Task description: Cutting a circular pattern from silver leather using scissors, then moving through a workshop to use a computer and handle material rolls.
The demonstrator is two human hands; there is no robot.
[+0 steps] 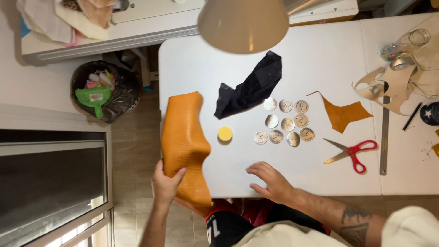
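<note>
Bin: a black-lined waste bin [101,91] stands on the floor left of the bench [320,59], with a green dustpan [95,98] sticking out of it.
Left hand: the left hand [165,182] has its grip clamped on the near edge of the orange leather piece [184,142], thumb on top.
Orange leather piece: it hangs over the bench's left edge, buckled upward, running away from the hand.
Yellow disc: a small round yellow disc [225,133] lies just right of the leather, apart from both hands.
Black piece: a crumpled black scrap [250,86] lies beyond the disc.
Right hand: the right hand [270,180] rests flat on the bench's near edge, fingers spread, its grip apart and holding nothing.
Metal discs: ten round silver discs [286,122] lie in a cluster beyond the right hand, not touching it.
Right side: an orange offcut [344,114], red-handled scissors [352,152] and a steel ruler [384,137] lie further right.
</note>
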